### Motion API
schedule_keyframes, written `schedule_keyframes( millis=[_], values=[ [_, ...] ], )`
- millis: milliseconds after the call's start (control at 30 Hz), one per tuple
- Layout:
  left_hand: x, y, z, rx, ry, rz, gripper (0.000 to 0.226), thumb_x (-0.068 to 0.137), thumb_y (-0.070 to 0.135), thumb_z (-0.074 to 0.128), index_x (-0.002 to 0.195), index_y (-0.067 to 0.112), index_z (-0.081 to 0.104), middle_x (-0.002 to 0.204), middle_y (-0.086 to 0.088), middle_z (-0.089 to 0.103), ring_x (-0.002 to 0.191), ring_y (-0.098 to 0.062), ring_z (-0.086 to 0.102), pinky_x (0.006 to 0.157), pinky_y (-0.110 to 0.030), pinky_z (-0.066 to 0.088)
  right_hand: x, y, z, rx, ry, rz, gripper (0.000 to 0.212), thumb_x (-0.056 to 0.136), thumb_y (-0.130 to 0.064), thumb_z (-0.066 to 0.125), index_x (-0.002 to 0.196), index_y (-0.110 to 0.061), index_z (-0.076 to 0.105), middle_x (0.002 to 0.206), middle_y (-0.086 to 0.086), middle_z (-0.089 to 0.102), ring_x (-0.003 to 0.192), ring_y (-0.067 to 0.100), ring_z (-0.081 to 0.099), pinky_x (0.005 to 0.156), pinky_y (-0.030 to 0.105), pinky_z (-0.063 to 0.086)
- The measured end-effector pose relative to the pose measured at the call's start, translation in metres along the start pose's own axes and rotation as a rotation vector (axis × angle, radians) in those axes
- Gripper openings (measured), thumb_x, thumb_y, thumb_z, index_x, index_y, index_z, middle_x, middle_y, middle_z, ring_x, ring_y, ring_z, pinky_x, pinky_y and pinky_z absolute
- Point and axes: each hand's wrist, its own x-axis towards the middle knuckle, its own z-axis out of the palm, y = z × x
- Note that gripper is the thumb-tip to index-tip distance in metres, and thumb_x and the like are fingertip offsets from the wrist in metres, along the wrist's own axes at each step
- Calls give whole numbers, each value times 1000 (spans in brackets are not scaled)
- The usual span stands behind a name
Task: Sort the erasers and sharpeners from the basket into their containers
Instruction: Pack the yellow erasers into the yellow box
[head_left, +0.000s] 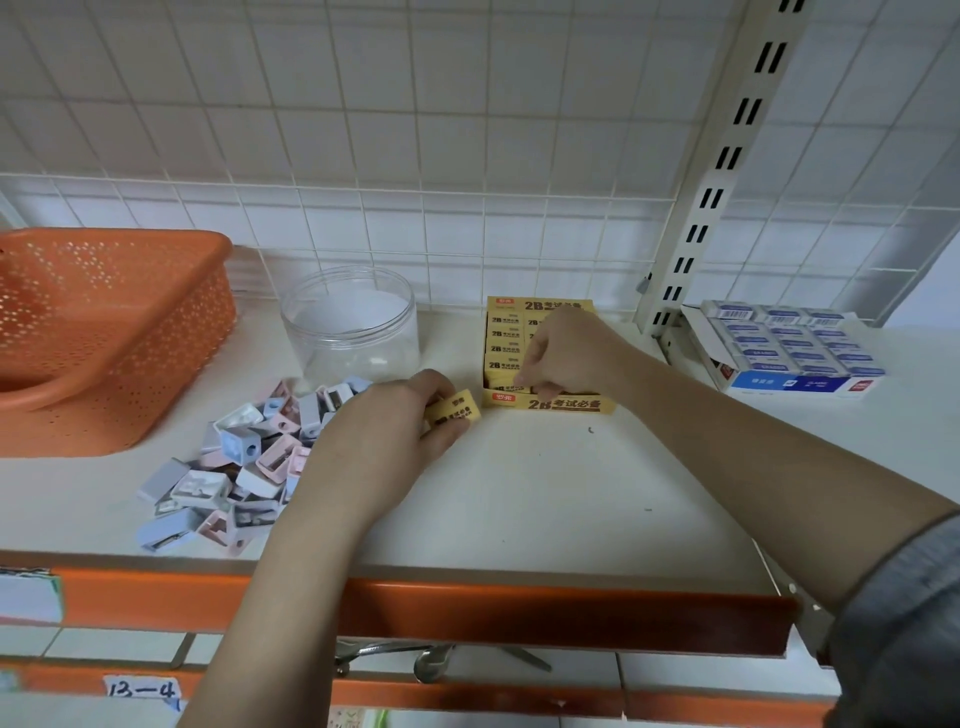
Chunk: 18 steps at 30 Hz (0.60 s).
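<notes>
Pinching a yellow 2B eraser (453, 410) between curled fingers and thumb, the left hand (387, 441) holds it just above the white shelf (545, 493), close to the front-left corner of the yellow eraser box (540, 353), which sits at about one o'clock from that hand. The right hand (563, 356) reaches over the box with its fingers curled down into the front row of yellow erasers; they seem to pinch something there, but I cannot tell for certain what they grip, since the fingertips are hidden behind the knuckles. The box is nearly full, its rows of wrapped erasers showing "2B" print, and its front flap lies folded down on the shelf. At nine o'clock from the left hand lies a loose pile of sharpeners (244, 462) in pale blue, pink and white, partly under the wrist. Directly behind the pile, at twelve o'clock, stands a clear round plastic jar (353, 327) with no lid. Further out at ten o'clock, an orange perforated basket (109, 332) rests tilted on the shelf. Well apart at three o'clock from the yellow box, past the slotted shelf upright (727, 166), a blue-and-white box of white erasers (789, 348) sits open. A white wire grid panel (363, 130) backs the shelf, and an orange price rail (467, 608) edges its front.
</notes>
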Motion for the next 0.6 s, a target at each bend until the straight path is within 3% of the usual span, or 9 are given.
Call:
schedule_keyframes(
  millis=[133,233,300,400,600],
  values=[
    [-3,1,-3,-114,92,10,21,85,32,66,103,21,66,91,4,69,84,-14,61,74,-28,46,1,4,4,50,34,13,23,82,-23,72,88,-1,69,63,1,63,61,12,56,82,31,51],
    [-7,0,-1,-205,163,17,14,84,29,67,93,20,70,65,13,61,65,-5,55,58,-14,39,-1,9,10,94,49,23,25,81,-31,73,72,-11,61,55,-5,58,47,1,51,60,18,46],
    [-10,0,-2,-233,217,37,11,84,28,68,87,18,71,55,16,54,66,-1,55,57,-7,36,0,9,11,99,44,39,26,81,-32,73,73,-10,62,53,-6,57,40,0,46,50,14,38],
    [-15,-1,-3,-233,230,56,10,84,26,69,88,18,72,57,17,51,65,7,53,57,-4,34,3,8,9,189,4,96,20,84,-23,71,85,-3,65,56,0,57,45,10,42,51,20,36],
    [-21,-6,-2,-228,205,59,12,83,29,68,90,21,73,68,8,62,73,-5,55,60,-10,38,5,14,13,252,68,85,21,82,-14,72,67,-11,59,62,3,62,47,6,53,40,12,38]
  ],
)
